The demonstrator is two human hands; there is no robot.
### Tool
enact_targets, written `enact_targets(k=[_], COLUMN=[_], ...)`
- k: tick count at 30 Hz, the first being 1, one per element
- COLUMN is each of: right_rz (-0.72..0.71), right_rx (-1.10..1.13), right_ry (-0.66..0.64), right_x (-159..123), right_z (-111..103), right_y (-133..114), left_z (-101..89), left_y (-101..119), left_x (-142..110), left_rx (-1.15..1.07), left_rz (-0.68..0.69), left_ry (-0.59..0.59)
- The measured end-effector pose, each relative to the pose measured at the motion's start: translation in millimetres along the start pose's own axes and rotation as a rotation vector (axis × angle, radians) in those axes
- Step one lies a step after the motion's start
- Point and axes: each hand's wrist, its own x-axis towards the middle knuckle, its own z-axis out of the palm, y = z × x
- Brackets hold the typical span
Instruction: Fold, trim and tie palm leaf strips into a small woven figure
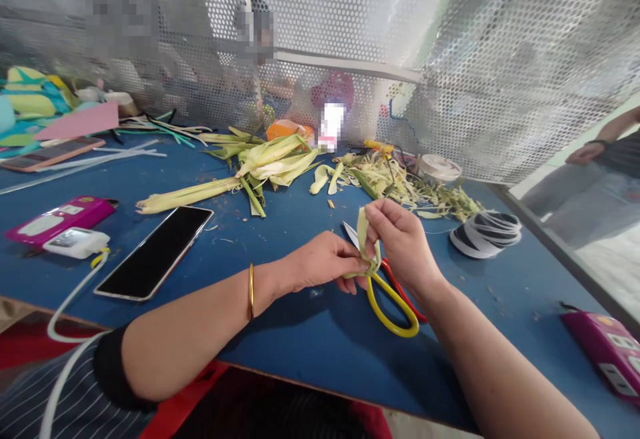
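Between my two hands is a pale green strip of corn husk (364, 229), folded or looped. My left hand (327, 259) pinches its lower end between thumb and fingers. The upper end is gripped by my right hand (397, 232), thumb against fingers. Under the hands lie scissors with one yellow and one red handle (393, 316); their blades point away to the left and neither hand grips them. Farther back rests a bundle of corn husks (273, 162), with a heap of shredded husk scraps (390, 179) to its right.
A black phone (155, 252) and a magenta power strip (63, 219) with a white charger lie left. Wire spool (485, 232) and another power strip (605, 346) are right. A perforated metal screen (340, 19) borders the blue table (300, 342). A person (600, 159) stands beyond the right edge.
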Motion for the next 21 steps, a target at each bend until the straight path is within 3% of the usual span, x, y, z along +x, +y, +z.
enact_targets(k=[8,13,21], right_rz=[-0.111,-0.071,-0.081], right_rx=[0.229,0.303,0.343], right_ry=[0.087,0.091,-0.001], right_x=[3.3,4.9,-2.9], right_z=[-3.3,-3.7,1.3], right_y=[-1.0,1.2,-1.7], left_z=[-6.2,-8.8,-5.5], left_y=[3.9,2.7,-3.6], left_x=[-0.5,2.7,3.9], left_rx=[-0.290,-0.383,-0.022], left_rz=[-0.073,-0.058,0.070], left_ry=[0.057,0.032,0.196])
